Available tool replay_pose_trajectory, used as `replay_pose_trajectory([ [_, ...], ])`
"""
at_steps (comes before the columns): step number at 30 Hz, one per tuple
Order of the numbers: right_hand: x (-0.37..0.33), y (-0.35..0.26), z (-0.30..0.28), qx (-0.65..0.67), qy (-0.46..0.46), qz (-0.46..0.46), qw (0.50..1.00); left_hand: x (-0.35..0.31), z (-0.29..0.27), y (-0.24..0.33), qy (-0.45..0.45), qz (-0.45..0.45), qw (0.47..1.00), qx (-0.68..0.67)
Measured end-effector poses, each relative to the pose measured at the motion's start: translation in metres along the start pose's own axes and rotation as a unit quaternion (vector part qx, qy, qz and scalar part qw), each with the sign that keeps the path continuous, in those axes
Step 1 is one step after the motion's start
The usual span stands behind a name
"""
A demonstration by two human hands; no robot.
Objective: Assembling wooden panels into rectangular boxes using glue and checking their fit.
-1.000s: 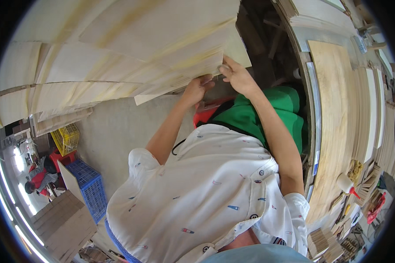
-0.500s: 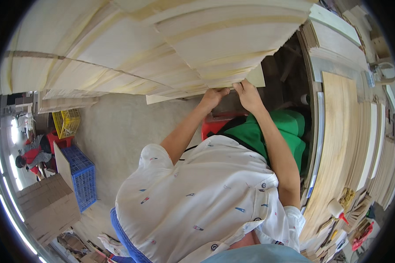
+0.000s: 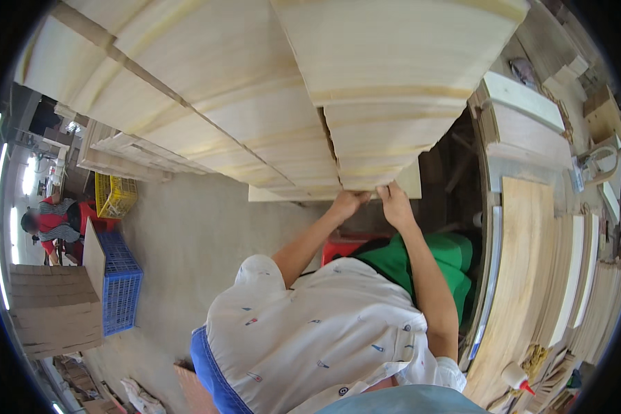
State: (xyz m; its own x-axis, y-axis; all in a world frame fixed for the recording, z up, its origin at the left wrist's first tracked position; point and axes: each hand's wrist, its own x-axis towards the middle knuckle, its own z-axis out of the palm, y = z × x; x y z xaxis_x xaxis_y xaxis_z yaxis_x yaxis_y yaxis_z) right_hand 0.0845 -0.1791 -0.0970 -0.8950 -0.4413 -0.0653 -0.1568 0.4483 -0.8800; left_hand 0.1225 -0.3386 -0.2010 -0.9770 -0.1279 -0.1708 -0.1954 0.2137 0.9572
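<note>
Tall stacks of pale wooden boards (image 3: pixel 241 83) with yellowish banded edges rise in front of me. Their near end rests over a thin flat panel (image 3: pixel 269 194) that juts out at both sides. My left hand (image 3: pixel 350 205) is closed at this near end, its thumb side toward the right. Close beside it, my right hand (image 3: pixel 396 207) is pinched, fingertips against the same edge. Both hands hold something small or thin, mostly hidden by the fingers; its kind cannot be made out.
On the right runs a bench with a long wooden plank (image 3: pixel 524 255), more stacked boards (image 3: pixel 586 276) and a glue bottle (image 3: pixel 516 377) with a red tip. A blue crate (image 3: pixel 122 283), a yellow crate (image 3: pixel 115 195) and a seated person (image 3: pixel 56 219) are at the left.
My view has shifted, so the stacks, hands and crates appear lower in the picture. Both hands remain at the near edge of the stack, side by side.
</note>
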Motion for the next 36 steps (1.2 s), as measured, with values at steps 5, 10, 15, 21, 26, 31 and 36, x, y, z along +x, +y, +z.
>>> replay_pose_trajectory([
  [5,0.007,0.004,0.006,0.002,-0.002,-0.001,1.0,0.002,-0.007,0.006,-0.013,-0.038,0.999,-0.019],
  [10,0.007,0.009,0.002,-0.005,0.019,-0.015,1.0,0.006,-0.01,0.012,-0.055,-0.075,0.996,-0.017],
  [15,-0.016,0.034,-0.003,0.004,0.043,0.011,0.999,-0.002,0.0,0.036,-0.16,-0.144,0.976,-0.013],
  [21,-0.086,-0.004,-0.074,0.139,0.222,-0.051,0.964,-0.012,0.049,0.121,-0.337,-0.073,0.922,0.174],
  [26,-0.24,-0.025,-0.205,0.254,0.463,0.183,0.83,0.001,0.17,0.258,-0.444,0.093,0.889,0.058],
  [31,-0.355,0.034,-0.311,-0.084,0.726,0.214,0.648,0.05,0.318,0.358,-0.38,0.294,0.867,0.131],
  [36,-0.404,0.074,-0.397,-0.21,0.704,0.357,0.577,0.121,0.471,0.39,-0.318,0.442,0.795,0.266],
])
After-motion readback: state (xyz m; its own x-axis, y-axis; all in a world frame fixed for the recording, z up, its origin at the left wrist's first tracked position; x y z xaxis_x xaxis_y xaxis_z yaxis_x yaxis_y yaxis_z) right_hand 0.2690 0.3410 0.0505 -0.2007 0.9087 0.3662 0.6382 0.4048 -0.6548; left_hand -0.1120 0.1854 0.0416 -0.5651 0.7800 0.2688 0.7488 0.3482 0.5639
